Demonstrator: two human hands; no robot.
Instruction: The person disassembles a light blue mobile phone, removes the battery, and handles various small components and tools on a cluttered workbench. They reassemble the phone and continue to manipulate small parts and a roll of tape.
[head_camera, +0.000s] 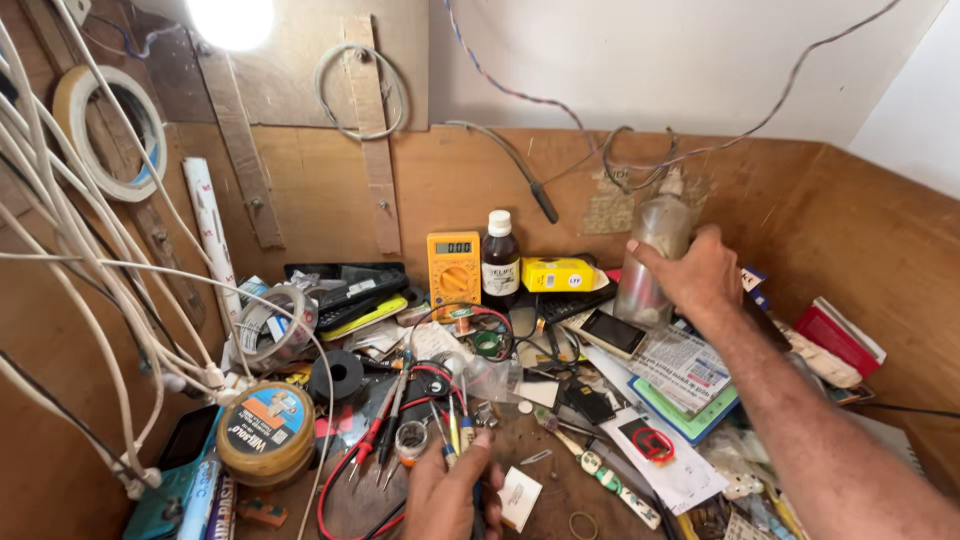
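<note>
The right hand (700, 275) clasps the cloudy plastic bottle (650, 262); lift it straight, clear of the phone (612, 331). The left hand (450, 495) seemingly pinches small tools (455, 432), fingers curled.

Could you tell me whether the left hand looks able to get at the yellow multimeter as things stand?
Probably yes: the left hand lies low on the bench, and only loose leads and small tools lie between it and the multimeter, nothing tall.

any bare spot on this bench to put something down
Only small patches: bare wood beside the left hand, between the white card and rubber band. Everything from the yellow multimeter to the bottle in the right hand is crowded.
</note>
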